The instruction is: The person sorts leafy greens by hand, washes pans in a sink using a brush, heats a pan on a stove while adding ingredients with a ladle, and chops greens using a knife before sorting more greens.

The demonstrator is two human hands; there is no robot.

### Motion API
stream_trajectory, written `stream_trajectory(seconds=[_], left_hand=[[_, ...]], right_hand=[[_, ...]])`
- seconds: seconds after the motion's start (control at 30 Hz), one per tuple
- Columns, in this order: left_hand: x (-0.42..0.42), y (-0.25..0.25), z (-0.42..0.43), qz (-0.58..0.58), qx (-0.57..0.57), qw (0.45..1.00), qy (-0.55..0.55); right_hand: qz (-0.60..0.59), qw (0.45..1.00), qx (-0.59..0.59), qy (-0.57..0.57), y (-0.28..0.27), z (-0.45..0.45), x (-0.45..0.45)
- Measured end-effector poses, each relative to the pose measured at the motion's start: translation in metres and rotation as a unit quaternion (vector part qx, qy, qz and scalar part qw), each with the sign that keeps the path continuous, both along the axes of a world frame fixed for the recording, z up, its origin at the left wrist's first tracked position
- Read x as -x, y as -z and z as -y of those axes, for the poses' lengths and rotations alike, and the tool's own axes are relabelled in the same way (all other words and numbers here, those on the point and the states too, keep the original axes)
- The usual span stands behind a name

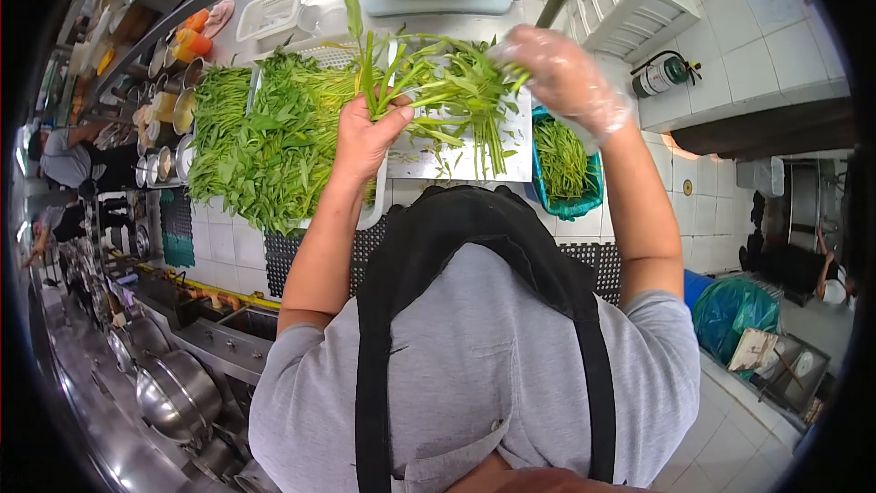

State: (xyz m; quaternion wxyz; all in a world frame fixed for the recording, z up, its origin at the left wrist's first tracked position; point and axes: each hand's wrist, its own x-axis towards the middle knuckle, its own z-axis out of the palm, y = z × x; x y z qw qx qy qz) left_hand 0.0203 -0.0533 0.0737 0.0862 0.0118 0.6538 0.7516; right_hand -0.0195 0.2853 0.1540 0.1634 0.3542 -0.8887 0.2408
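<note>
1. The bare left hand (372, 128) is closed, thumb against fingers, on a few long, bright green, leafy stems (427, 99); these lie mostly to its right, their long axis running roughly crosswise towards the other hand, while one tall stalk with a slender leaf (351, 0) points up and away.
2. The right hand (554, 73), in a clear plastic glove, is blurred at the far right of the loose green bunch (474, 78); its fingers are bent over the stem ends; whether they grip, I cannot tell.
3. The bunch lies between the two hands, above the flat, pale grey metal bench (438, 167); its right end is nearer the right hand, and some stems droop towards the wearer.
4. The broad heap of green leafy stems (274, 141) is left of and beside the left hand; the blue-green lined basket (570, 212) of cut greens is nearer the right hand.
</note>
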Motion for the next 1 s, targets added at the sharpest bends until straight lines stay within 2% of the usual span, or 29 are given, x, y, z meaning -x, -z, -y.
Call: stream_trajectory(seconds=[0.07,0.1,0.17,0.33,0.4,0.43,0.47,0.5,0.53,0.57,0.6,0.63,0.7,0.73,0.8,0.83,0.9,0.97,1.0], left_hand=[[0.002,-0.003,-0.003,-0.023,0.016,1.000,0.005],[0.002,-0.005,-0.005,-0.023,0.011,1.000,0.003],[-0.002,-0.006,-0.007,-0.020,0.006,1.000,-0.005],[-0.002,0.002,-0.004,0.008,0.007,1.000,0.027],[-0.005,0.006,-0.009,0.041,0.007,0.999,0.015],[-0.006,0.008,-0.012,0.073,0.007,0.997,0.005],[-0.007,0.009,-0.013,0.072,0.007,0.997,0.004],[-0.008,0.009,-0.012,0.103,-0.053,0.993,-0.014],[-0.009,0.010,-0.011,0.134,-0.113,0.984,-0.033],[-0.010,0.012,-0.007,0.133,-0.112,0.984,-0.037],[-0.011,0.014,-0.004,0.139,-0.133,0.981,-0.036],[-0.012,0.015,-0.001,0.145,-0.153,0.977,-0.033],[-0.011,0.011,0.000,0.140,-0.138,0.979,-0.047],[-0.010,0.008,-0.001,0.135,-0.124,0.981,-0.058],[-0.008,0.005,-0.004,0.135,-0.127,0.981,-0.063],[-0.007,0.004,-0.006,0.134,-0.131,0.980,-0.068],[-0.005,0.005,-0.010,0.133,-0.134,0.980,-0.058],[-0.005,0.004,-0.017,0.131,-0.137,0.981,-0.048],[-0.005,0.001,-0.022,0.125,-0.127,0.983,-0.042]], right_hand=[[-0.009,0.995,-0.056,-0.078,0.014,0.012,0.003],[-0.011,0.995,-0.057,-0.078,0.014,0.016,0.002],[0.090,0.984,-0.121,-0.094,0.015,0.024,-0.002],[0.085,0.988,-0.114,-0.059,0.042,0.033,-0.006],[-0.091,0.995,-0.030,0.034,0.079,0.031,0.000],[-0.091,0.995,-0.030,0.032,0.086,0.028,0.009],[0.031,0.985,0.095,0.138,0.091,0.023,0.021],[0.154,0.934,0.216,0.238,0.094,0.019,0.028],[0.203,0.892,0.315,0.255,0.087,0.011,0.029],[0.250,0.836,0.409,0.268,0.080,0.004,0.033],[0.305,0.734,0.534,0.288,0.060,0.006,0.025],[0.303,0.701,0.605,0.228,0.048,0.001,0.018],[0.208,0.698,0.677,0.106,0.055,-0.017,0.023],[0.208,0.697,0.677,0.108,0.050,-0.018,0.019],[0.132,0.799,0.544,0.220,0.026,-0.016,-0.002],[0.132,0.798,0.545,0.222,0.016,-0.005,-0.017],[0.081,0.929,0.348,0.099,0.003,0.021,-0.039],[0.024,0.983,0.165,-0.076,0.007,0.038,-0.042],[0.023,0.983,0.165,-0.074,0.010,0.048,-0.046]])
